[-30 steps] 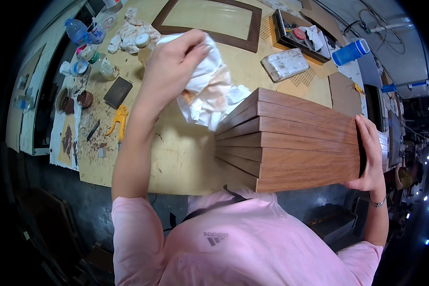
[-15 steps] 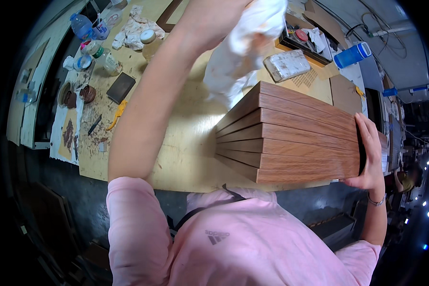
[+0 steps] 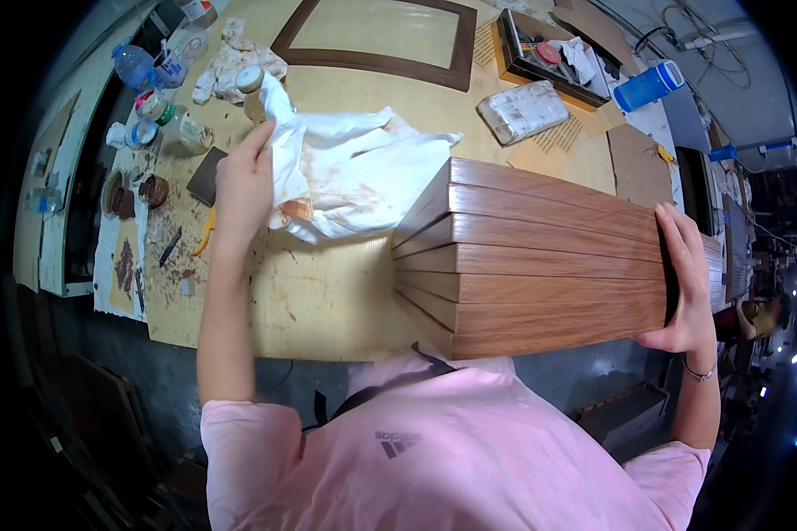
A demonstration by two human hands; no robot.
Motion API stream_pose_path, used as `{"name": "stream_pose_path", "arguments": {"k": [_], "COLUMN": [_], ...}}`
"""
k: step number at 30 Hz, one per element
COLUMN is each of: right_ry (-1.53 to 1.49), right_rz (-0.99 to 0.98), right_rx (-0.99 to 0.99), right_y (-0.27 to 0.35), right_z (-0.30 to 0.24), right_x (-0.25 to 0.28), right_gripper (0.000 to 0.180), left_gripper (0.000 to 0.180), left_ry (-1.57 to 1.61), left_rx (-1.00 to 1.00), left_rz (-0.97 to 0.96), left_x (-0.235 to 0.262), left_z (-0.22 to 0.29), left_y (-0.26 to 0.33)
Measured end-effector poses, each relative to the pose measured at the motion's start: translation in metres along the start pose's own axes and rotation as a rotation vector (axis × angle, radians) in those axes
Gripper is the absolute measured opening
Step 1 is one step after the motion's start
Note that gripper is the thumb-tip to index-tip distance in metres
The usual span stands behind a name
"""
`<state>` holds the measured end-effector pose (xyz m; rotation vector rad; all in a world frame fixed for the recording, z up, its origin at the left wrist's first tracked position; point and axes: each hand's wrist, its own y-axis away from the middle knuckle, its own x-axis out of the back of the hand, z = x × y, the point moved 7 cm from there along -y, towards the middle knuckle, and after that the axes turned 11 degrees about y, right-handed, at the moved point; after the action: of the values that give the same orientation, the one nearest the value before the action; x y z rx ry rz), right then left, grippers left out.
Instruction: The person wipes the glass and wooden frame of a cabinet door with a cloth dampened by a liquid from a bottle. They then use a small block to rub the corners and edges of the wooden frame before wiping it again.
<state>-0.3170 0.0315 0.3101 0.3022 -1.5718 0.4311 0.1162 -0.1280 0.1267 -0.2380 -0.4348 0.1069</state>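
My left hand [image 3: 243, 188] grips one side of a white cloth [image 3: 363, 177] with brown stains, which hangs spread out over the table [image 3: 328, 292]. To its right, a stack of reddish-brown wood-grain boards [image 3: 558, 265] sticks out past the table's front edge, its grooved faces toward me. Around the far right end of that stack my right hand [image 3: 687, 274] is closed, fingers on top and thumb underneath. Behind the cloth lies a dark brown wooden frame [image 3: 381, 69]. A bottle with a white lid [image 3: 251, 88] stands just beyond my left hand.
On the left are a dark block [image 3: 205, 177], an open jar of brown matter [image 3: 153, 191], a yellow-handled tool [image 3: 205, 233] and several bottles. A white-wrapped block [image 3: 524, 112], a black box [image 3: 547, 81] of odds and ends and a blue bottle [image 3: 649, 86] lie back right.
My left hand has come back toward me and to the left, and the cloth has gone from bunched to spread. The boards' left end has shifted slightly left and nearer. My right hand keeps its grip.
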Motion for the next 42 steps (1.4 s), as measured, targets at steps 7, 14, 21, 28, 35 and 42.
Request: {"name": "stream_pose_path", "arguments": {"k": [7, 14, 21, 28, 35, 42], "right_ry": [-0.047, -0.008, -0.016, -0.015, 0.009, 0.020], "right_rz": [0.001, -0.002, -0.007, -0.013, -0.056, -0.027], "right_rx": [0.001, 0.005, 0.017, -0.004, -0.010, -0.020], "right_y": [-0.003, 0.003, -0.003, 0.001, 0.004, 0.003], "right_z": [0.002, 0.001, 0.003, 0.005, 0.009, 0.010], "right_x": [-0.003, 0.000, -0.001, -0.003, -0.006, -0.004], "right_gripper": [0.108, 0.109, 0.109, 0.109, 0.116, 0.115], "left_gripper": [0.036, 0.049, 0.086, 0.074, 0.052, 0.052], "left_ry": [-0.429, -0.198, 0.551, -0.071, -0.781, -0.919], "left_rx": [-0.121, 0.287, 0.000, -0.062, -0.209, -0.215], "left_rz": [-0.402, 0.193, 0.166, 0.025, -0.351, -0.237], "left_x": [-0.112, -0.007, -0.013, -0.030, -0.055, -0.047], "left_z": [0.032, -0.029, -0.110, -0.060, -0.046, -0.058], "left_y": [0.026, -0.014, -0.069, -0.057, -0.003, -0.012]}}
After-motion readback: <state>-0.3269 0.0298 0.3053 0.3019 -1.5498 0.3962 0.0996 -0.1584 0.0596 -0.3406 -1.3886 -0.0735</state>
